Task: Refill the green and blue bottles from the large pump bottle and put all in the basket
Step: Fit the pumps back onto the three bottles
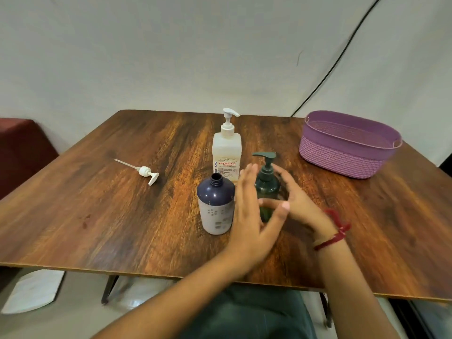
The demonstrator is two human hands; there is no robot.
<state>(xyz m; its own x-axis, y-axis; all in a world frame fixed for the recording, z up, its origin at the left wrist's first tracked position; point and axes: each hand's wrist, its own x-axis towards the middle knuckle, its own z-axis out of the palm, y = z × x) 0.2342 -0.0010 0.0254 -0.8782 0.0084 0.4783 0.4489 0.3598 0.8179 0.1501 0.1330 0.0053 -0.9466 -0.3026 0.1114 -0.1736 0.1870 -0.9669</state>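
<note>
Left hand [249,211], fingers straight, at 9 o'clock and right hand [299,203], fingers loosely spread, at 3 o'clock flank the green bottle [266,183]; contact cannot be determined.

Wooden table [97,216] with large pump bottle [226,152], blue bottle [216,206] (uncapped), green bottle [266,184], loose pump [144,171], purple basket [342,165]

A pale grey wall [171,57] rises behind the wooden tabletop [97,216]; a black cable [337,62] runs down it, and a dark red seat [22,148] stands at the left
</note>
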